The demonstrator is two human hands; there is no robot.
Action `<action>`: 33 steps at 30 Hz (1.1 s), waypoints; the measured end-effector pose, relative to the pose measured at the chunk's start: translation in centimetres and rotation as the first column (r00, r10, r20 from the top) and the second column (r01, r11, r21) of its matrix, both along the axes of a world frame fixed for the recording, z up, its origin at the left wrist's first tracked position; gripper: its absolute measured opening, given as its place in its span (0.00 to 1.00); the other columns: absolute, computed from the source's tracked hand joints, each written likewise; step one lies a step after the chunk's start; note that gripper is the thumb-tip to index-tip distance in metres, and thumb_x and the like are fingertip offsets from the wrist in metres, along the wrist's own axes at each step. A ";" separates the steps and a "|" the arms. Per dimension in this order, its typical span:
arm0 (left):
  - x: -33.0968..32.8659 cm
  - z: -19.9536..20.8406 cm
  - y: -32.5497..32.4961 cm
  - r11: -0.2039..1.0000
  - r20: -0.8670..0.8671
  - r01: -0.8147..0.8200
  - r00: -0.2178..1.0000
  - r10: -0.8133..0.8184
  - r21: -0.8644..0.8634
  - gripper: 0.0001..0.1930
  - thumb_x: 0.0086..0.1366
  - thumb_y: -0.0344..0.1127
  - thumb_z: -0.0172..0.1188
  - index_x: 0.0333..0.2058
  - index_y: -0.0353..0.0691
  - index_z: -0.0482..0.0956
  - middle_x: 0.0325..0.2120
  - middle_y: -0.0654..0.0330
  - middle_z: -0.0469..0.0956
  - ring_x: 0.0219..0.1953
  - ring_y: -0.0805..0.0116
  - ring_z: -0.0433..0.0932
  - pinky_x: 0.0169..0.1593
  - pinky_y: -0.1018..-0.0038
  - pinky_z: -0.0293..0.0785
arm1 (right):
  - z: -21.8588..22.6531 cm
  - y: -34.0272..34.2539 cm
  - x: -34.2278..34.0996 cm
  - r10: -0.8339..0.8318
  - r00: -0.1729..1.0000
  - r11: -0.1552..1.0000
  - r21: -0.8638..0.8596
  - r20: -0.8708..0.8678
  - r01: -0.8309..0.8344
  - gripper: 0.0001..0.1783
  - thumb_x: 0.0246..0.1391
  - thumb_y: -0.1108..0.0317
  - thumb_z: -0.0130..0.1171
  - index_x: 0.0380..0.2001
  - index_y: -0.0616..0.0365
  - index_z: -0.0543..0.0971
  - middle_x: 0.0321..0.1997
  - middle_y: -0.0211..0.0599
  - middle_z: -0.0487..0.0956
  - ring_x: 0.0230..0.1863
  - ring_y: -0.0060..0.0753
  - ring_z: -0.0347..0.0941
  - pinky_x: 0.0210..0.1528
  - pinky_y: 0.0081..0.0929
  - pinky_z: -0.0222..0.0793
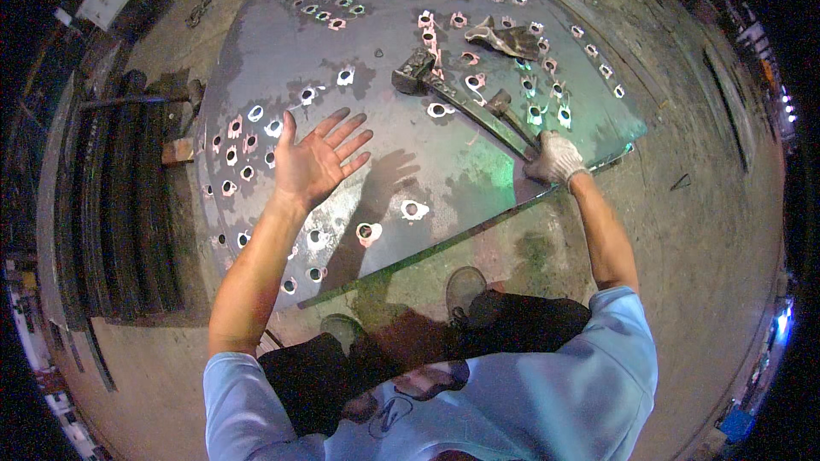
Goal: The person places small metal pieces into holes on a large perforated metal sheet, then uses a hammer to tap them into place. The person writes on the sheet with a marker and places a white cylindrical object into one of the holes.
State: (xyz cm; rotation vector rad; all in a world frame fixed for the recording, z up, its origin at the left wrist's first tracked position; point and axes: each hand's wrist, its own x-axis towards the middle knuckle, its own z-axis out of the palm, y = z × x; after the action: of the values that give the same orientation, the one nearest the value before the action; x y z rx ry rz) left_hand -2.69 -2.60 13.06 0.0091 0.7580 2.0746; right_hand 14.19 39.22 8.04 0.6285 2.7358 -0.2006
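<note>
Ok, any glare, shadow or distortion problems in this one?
Head view: fisheye bending, black corners; the left hand casts a dark shadow on the metal plate, with pale glare beside the wrist; green tint near the gloved right hand; bright lights at the right rim.

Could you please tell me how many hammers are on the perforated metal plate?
2. The larger hammer lies slanting, its head near the middle of the plate; the smaller hammer is just right of its handle. Both handles reach the gloved right hand.
</note>
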 end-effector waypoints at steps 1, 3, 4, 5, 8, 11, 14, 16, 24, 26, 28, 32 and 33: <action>-0.1 0.0 -0.4 1.000 -0.022 -0.010 1.000 0.010 -0.019 0.48 0.62 0.76 0.39 0.65 0.37 0.58 0.65 0.47 0.62 0.63 0.48 0.66 0.62 0.51 0.64 | 0.4 -1.0 0.6 0.011 1.000 1.000 0.003 -0.010 -0.011 0.37 0.39 0.49 0.69 0.44 0.69 0.71 0.48 0.62 0.75 0.49 0.58 0.76 0.52 0.44 0.74; -0.1 -0.1 -0.9 0.999 -0.013 -0.037 0.999 0.037 -0.025 0.45 0.65 0.73 0.38 0.65 0.37 0.59 0.64 0.47 0.63 0.62 0.48 0.68 0.61 0.52 0.65 | 1.9 -3.5 1.6 -0.012 0.999 1.000 -0.016 -0.037 0.011 0.36 0.40 0.52 0.70 0.45 0.68 0.71 0.50 0.61 0.75 0.50 0.57 0.75 0.52 0.43 0.73; 0.0 -0.3 -1.1 0.997 -0.004 -0.056 0.998 0.056 -0.054 0.45 0.65 0.72 0.38 0.65 0.37 0.59 0.64 0.47 0.64 0.62 0.48 0.68 0.61 0.52 0.65 | 1.8 -4.2 1.9 -0.044 0.998 0.999 -0.023 -0.048 0.043 0.35 0.40 0.52 0.70 0.44 0.68 0.71 0.49 0.61 0.75 0.50 0.57 0.75 0.52 0.43 0.73; 0.1 -0.6 -1.3 0.994 0.003 -0.074 0.997 0.075 -0.082 0.44 0.66 0.72 0.38 0.65 0.37 0.59 0.63 0.48 0.64 0.61 0.48 0.68 0.61 0.52 0.65 | 1.7 -4.6 2.3 -0.077 0.995 0.997 -0.030 -0.060 0.075 0.35 0.39 0.53 0.70 0.44 0.68 0.70 0.48 0.61 0.76 0.49 0.57 0.76 0.52 0.43 0.74; 0.7 -1.2 -1.5 0.982 0.033 -0.103 0.993 0.109 -0.161 0.43 0.67 0.70 0.38 0.65 0.37 0.59 0.62 0.48 0.66 0.60 0.49 0.69 0.60 0.54 0.67 | 0.5 -5.1 4.5 -0.121 0.985 0.992 0.001 -0.121 0.122 0.30 0.42 0.57 0.68 0.42 0.67 0.70 0.36 0.59 0.79 0.40 0.59 0.78 0.44 0.49 0.74; 0.9 -2.2 -2.0 0.979 0.027 -0.090 0.995 0.096 -0.184 0.43 0.66 0.70 0.40 0.64 0.36 0.59 0.61 0.48 0.67 0.58 0.52 0.72 0.58 0.55 0.69 | -1.2 -1.9 10.3 -0.162 0.974 0.983 0.059 -0.156 0.173 0.24 0.44 0.61 0.66 0.41 0.63 0.71 0.30 0.59 0.79 0.35 0.62 0.78 0.38 0.53 0.73; 0.7 -3.0 -2.0 0.977 -0.020 -0.050 0.999 0.047 -0.209 0.43 0.66 0.70 0.42 0.64 0.36 0.59 0.61 0.49 0.67 0.56 0.53 0.73 0.57 0.55 0.69 | -0.1 -1.9 19.5 -0.365 0.916 0.930 -0.013 -0.167 0.368 0.20 0.43 0.65 0.66 0.39 0.60 0.73 0.31 0.57 0.80 0.35 0.63 0.77 0.36 0.51 0.72; 0.3 -3.8 -1.0 0.972 -0.026 -0.026 0.999 0.020 -0.234 0.41 0.67 0.67 0.44 0.63 0.36 0.61 0.61 0.50 0.68 0.56 0.54 0.73 0.57 0.58 0.69 | -0.9 -2.6 23.9 -0.500 0.833 0.864 -0.079 -0.237 0.497 0.19 0.44 0.66 0.66 0.39 0.61 0.74 0.34 0.54 0.81 0.37 0.59 0.78 0.37 0.49 0.72; 1.5 -3.0 4.8 0.916 -0.257 -0.063 0.965 -0.045 -0.397 0.33 0.71 0.60 0.44 0.61 0.37 0.64 0.59 0.52 0.69 0.57 0.58 0.70 0.59 0.63 0.66 | 4.4 -3.9 8.9 -0.412 0.853 0.891 -0.335 -0.320 0.305 0.24 0.54 0.60 0.57 0.52 0.60 0.74 0.44 0.54 0.80 0.46 0.55 0.78 0.48 0.46 0.71; 2.4 -2.1 4.8 0.917 -0.330 -0.103 0.943 -0.032 -0.384 0.30 0.71 0.56 0.46 0.59 0.37 0.66 0.57 0.52 0.71 0.55 0.59 0.71 0.58 0.63 0.67 | 5.8 -5.9 3.1 -0.361 0.894 0.908 -0.316 -0.264 0.273 0.18 0.53 0.60 0.56 0.44 0.57 0.75 0.41 0.56 0.80 0.43 0.60 0.77 0.45 0.50 0.72; 3.4 -2.0 4.8 0.919 -0.366 -0.109 0.930 -0.041 -0.379 0.28 0.72 0.54 0.47 0.58 0.37 0.68 0.56 0.52 0.72 0.54 0.59 0.72 0.58 0.63 0.67 | 1.8 -5.4 -1.2 -0.115 0.929 0.987 -0.148 -0.351 0.066 0.19 0.53 0.56 0.57 0.40 0.61 0.76 0.37 0.57 0.80 0.40 0.58 0.78 0.43 0.50 0.73; 4.0 -1.9 2.2 0.882 -0.416 -0.164 0.909 -0.039 -0.441 0.25 0.72 0.51 0.48 0.56 0.36 0.70 0.54 0.53 0.74 0.53 0.59 0.73 0.57 0.61 0.68 | -0.9 -7.5 -5.2 0.012 0.954 0.993 -0.108 -0.299 -0.047 0.27 0.47 0.49 0.63 0.37 0.66 0.79 0.32 0.56 0.81 0.37 0.54 0.80 0.41 0.47 0.76; 4.2 -1.9 1.9 0.870 -0.419 -0.211 0.908 0.006 -0.445 0.24 0.72 0.48 0.51 0.55 0.33 0.69 0.50 0.50 0.75 0.50 0.59 0.75 0.55 0.62 0.70 | -2.0 -7.1 -5.5 0.002 0.952 0.983 -0.173 -0.306 -0.057 0.27 0.47 0.49 0.63 0.36 0.66 0.79 0.31 0.55 0.81 0.36 0.54 0.80 0.40 0.46 0.76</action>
State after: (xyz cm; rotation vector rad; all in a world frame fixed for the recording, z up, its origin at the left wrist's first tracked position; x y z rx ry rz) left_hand 1.54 -0.70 11.12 0.1262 1.5579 1.9545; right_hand 8.72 32.15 6.02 0.5442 2.9709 -0.5756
